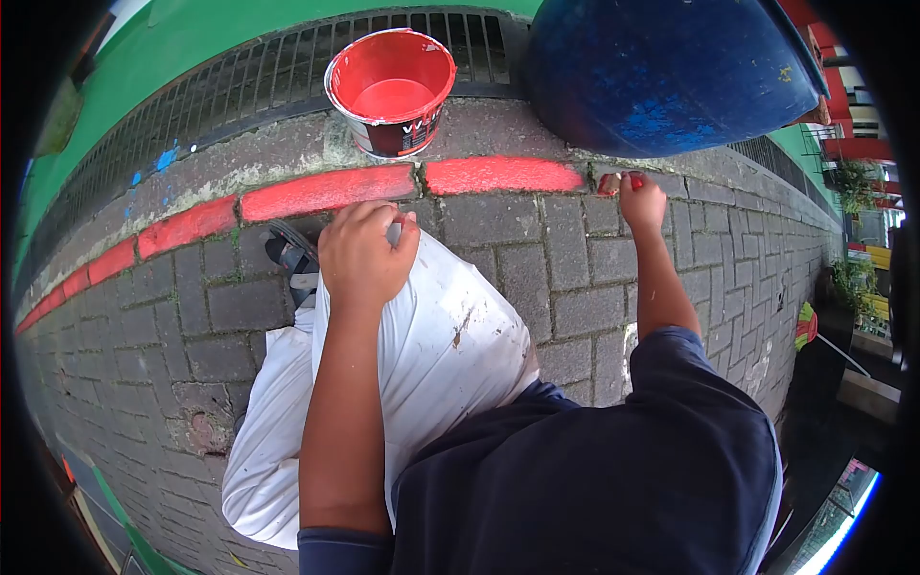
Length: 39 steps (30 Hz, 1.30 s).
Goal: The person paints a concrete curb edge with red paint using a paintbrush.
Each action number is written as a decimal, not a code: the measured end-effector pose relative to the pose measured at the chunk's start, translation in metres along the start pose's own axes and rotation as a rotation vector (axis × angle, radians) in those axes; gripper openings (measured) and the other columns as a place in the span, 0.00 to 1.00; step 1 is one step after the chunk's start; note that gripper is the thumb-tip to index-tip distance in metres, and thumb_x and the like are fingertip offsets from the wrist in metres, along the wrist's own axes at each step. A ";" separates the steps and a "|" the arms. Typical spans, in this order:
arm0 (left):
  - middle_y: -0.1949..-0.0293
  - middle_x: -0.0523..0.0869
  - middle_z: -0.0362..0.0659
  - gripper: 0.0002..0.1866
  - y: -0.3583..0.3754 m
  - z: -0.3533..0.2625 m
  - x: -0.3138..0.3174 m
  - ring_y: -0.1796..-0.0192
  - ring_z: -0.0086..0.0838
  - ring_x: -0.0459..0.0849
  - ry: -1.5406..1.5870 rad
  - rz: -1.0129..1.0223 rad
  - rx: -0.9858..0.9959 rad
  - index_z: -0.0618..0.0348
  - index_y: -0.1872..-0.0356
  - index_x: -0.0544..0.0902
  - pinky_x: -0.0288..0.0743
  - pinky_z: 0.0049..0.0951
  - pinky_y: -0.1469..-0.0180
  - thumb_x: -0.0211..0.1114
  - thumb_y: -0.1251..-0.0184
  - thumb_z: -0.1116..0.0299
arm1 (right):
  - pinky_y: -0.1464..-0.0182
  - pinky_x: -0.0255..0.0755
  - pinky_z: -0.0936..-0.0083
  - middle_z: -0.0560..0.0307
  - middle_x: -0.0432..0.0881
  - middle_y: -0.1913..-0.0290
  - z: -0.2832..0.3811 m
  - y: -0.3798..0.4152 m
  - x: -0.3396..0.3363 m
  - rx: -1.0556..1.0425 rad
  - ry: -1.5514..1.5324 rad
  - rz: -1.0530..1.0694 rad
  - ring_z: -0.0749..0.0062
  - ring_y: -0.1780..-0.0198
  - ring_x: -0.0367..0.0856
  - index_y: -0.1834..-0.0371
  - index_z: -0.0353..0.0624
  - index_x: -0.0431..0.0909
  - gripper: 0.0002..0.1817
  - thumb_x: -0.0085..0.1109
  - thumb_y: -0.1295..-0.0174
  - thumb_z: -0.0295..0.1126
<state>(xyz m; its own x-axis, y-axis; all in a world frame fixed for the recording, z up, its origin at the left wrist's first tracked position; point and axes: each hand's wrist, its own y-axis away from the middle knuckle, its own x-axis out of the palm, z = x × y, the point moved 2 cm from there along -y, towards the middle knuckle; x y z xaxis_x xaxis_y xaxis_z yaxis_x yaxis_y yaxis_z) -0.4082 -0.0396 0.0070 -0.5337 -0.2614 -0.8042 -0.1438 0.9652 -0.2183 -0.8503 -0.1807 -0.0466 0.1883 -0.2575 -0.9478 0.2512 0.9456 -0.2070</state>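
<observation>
My right hand (643,203) grips a paintbrush (609,184) whose red-coated bristles are at the right end of a red painted strip (503,174) along the curb. Most of its handle is hidden in my fingers. My left hand (368,254) rests on my raised knee in white trousers, thumb apart from the fingers and holding nothing; red paint marks the thumb area. Beyond the strip stands an open paint bucket (391,91) with red paint inside and red smears on its rim.
A large blue barrel (671,72), spotted with paint, stands right of the bucket. Behind them runs a metal drain grate (240,81) beside a green surface (192,38). Grey paving bricks (565,259) cover the ground. My sandalled foot (290,254) is close to the curb.
</observation>
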 end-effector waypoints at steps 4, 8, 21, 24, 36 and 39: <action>0.63 0.89 0.45 0.11 0.001 -0.002 -0.001 0.57 0.43 0.86 0.000 -0.018 0.037 0.60 0.68 0.86 0.78 0.41 0.53 0.66 0.37 0.62 | 0.52 0.82 0.55 0.40 0.88 0.65 0.081 0.033 0.033 -0.302 -0.067 0.137 0.44 0.60 0.88 0.60 0.44 0.89 0.16 0.62 0.38 0.45; 0.63 0.89 0.44 0.11 0.002 -0.002 -0.007 0.56 0.42 0.86 0.008 -0.030 0.025 0.59 0.68 0.87 0.78 0.41 0.53 0.66 0.37 0.62 | 0.54 0.81 0.56 0.38 0.87 0.66 0.162 0.044 0.040 -0.364 -0.298 0.178 0.43 0.62 0.87 0.63 0.43 0.89 0.15 0.62 0.38 0.42; 0.62 0.89 0.41 0.11 0.001 0.003 -0.009 0.54 0.39 0.86 0.012 -0.002 -0.041 0.55 0.69 0.87 0.76 0.41 0.51 0.67 0.38 0.58 | 0.61 0.82 0.64 0.46 0.88 0.73 0.006 -0.016 0.039 0.032 -0.066 0.127 0.60 0.71 0.90 0.61 0.42 0.89 0.14 0.65 0.38 0.42; 0.64 0.88 0.40 0.12 0.002 0.001 -0.002 0.56 0.38 0.85 0.025 -0.008 -0.028 0.53 0.71 0.87 0.75 0.42 0.52 0.66 0.38 0.56 | 0.57 0.82 0.59 0.43 0.88 0.69 0.011 -0.009 0.012 -0.107 0.032 0.009 0.50 0.65 0.89 0.61 0.45 0.90 0.14 0.65 0.38 0.43; 0.65 0.88 0.40 0.13 0.004 0.003 -0.006 0.55 0.37 0.85 0.009 -0.040 -0.032 0.55 0.70 0.87 0.75 0.42 0.51 0.66 0.39 0.56 | 0.67 0.81 0.72 0.50 0.87 0.74 0.036 -0.021 0.069 -0.009 -0.278 0.182 0.70 0.76 0.87 0.62 0.37 0.87 0.15 0.67 0.37 0.41; 0.65 0.88 0.40 0.13 0.004 0.003 -0.005 0.55 0.37 0.85 0.002 -0.050 -0.030 0.55 0.70 0.87 0.75 0.42 0.51 0.66 0.39 0.56 | 0.71 0.80 0.74 0.53 0.86 0.77 -0.006 -0.040 0.053 -0.029 -0.100 0.063 0.73 0.78 0.85 0.63 0.36 0.87 0.14 0.66 0.35 0.39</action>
<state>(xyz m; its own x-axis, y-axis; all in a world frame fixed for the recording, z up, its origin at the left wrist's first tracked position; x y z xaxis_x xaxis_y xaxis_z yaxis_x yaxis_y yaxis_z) -0.4037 -0.0345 0.0084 -0.5268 -0.3094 -0.7917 -0.1951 0.9505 -0.2417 -0.8561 -0.2308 -0.0905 0.2969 -0.2145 -0.9305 0.2088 0.9654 -0.1559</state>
